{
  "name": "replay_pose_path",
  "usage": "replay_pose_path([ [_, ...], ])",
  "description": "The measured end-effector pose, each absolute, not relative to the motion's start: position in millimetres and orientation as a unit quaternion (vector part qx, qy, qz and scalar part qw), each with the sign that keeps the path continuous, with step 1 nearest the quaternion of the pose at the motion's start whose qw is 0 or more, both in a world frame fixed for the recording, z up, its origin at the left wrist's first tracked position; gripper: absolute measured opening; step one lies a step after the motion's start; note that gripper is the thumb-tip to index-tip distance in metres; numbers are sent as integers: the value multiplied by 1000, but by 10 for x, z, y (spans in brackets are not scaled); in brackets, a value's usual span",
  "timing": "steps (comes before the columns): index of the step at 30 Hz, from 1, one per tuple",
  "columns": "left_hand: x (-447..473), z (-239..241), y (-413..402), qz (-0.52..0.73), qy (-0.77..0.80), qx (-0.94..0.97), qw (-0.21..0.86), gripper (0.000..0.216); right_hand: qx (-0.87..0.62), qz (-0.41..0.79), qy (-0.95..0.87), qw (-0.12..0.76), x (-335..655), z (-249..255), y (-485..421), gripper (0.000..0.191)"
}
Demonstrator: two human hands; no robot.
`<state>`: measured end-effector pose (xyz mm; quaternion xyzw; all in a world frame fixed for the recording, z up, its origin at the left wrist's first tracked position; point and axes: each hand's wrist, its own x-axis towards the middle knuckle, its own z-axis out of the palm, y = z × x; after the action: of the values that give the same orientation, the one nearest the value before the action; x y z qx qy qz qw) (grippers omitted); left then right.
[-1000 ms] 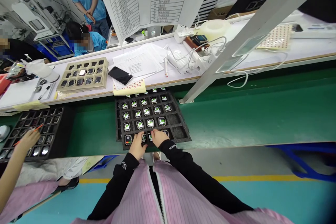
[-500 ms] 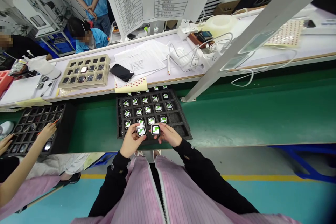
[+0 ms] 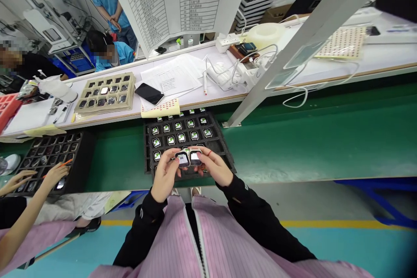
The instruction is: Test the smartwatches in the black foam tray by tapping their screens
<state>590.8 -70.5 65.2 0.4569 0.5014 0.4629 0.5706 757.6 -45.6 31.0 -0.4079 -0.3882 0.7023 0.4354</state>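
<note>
My left hand [image 3: 165, 173] grips a smartwatch [image 3: 183, 159] without a strap, its lit screen facing up. A second smartwatch [image 3: 196, 157] is pinched in my right hand [image 3: 217, 167], the thumb resting at its screen. Side by side, the two watches touch or nearly touch at their inner edges. Both hands hover above the near part of a black foam tray [image 3: 224, 153]. Rows of similar watches with green-and-white screens, such as this watch [image 3: 181, 137], sit in the tray's compartments. My hands cover part of the front rows.
A co-worker's hand [image 3: 56, 175] with an orange stick is over another black tray [image 3: 85, 156] at left. On the shelf lie a phone [image 3: 149, 94], a beige watch tray [image 3: 130, 95], papers [image 3: 182, 74] and cables. A metal post [image 3: 260, 82] rises right of my tray.
Both watches have come closer together, and their screens have changed from green-and-white to mostly white and grey. My right thumb has moved onto its watch. The view has shifted slightly.
</note>
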Motion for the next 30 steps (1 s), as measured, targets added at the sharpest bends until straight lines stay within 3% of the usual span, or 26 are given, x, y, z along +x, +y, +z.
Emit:
replay_pose_path([
  [15, 5967, 672, -788, 473, 524, 455, 543, 32, -419, 700, -390, 427, 7583, 342, -491, 49],
  [30, 5907, 694, -788, 478, 522, 450, 545, 36, -364, 705, -424, 437, 7636, 397, -603, 62],
])
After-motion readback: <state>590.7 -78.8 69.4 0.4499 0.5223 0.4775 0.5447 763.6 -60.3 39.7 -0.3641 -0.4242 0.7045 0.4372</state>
